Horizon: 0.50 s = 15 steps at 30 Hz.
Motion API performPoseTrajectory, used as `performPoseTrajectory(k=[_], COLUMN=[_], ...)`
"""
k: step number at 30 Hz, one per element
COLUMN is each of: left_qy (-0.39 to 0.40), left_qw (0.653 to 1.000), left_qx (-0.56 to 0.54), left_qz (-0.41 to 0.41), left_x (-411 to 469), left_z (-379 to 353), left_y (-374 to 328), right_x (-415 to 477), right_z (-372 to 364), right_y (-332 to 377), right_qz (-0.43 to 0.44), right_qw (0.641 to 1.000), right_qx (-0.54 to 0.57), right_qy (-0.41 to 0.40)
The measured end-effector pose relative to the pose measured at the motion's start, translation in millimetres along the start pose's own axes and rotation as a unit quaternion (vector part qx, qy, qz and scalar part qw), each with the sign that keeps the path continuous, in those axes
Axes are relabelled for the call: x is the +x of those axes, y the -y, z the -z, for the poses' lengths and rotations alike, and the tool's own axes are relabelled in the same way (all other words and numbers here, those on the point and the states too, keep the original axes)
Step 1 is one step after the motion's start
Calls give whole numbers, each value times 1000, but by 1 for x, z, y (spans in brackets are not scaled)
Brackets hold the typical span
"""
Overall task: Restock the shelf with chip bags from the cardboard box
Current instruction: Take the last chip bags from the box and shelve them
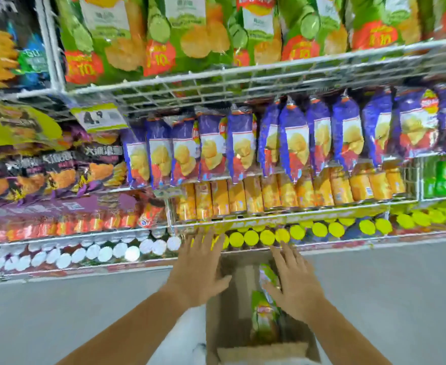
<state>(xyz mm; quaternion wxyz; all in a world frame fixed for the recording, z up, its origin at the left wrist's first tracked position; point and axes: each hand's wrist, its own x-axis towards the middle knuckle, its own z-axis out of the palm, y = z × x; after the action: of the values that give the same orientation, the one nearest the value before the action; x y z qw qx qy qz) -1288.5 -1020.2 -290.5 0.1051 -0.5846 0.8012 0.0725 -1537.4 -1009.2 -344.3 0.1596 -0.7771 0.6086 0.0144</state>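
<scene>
Left hand (198,270) and right hand (295,288) hang spread, empty, over the cardboard box (224,320), seemingly poised to gather the green chip bag (265,322) upright inside; matching bags (190,35) line the top shelf (243,80).

A grey floor (374,299) is stretching along the foot of white wire shelves (216,83). Even light is falling across them. A price tag (99,118) is hanging from one tier; yellow lids (266,237) and white lids (106,254) are lining the bottom row.

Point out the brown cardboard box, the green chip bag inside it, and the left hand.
brown cardboard box (264,352), head view: near flap.
green chip bag (263,324), head view: bag's middle.
left hand (200,271), head view: back of hand.
</scene>
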Motion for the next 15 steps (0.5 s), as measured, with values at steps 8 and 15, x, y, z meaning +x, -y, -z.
performPoseTrajectory(k=[8,15], left_qy=[84,174], left_qw=[996,984], left_qx=[-24,-39], left_qz=[-20,2], left_x=[25,40], left_z=[-150,-272], left_y=[-34,-47], right_x=[-1,17], right_z=[-150,-263], right_y=[-59,-93], right_qz=[-61,-76], right_qw=[992,985], right_qx=[45,105], right_qy=[105,111])
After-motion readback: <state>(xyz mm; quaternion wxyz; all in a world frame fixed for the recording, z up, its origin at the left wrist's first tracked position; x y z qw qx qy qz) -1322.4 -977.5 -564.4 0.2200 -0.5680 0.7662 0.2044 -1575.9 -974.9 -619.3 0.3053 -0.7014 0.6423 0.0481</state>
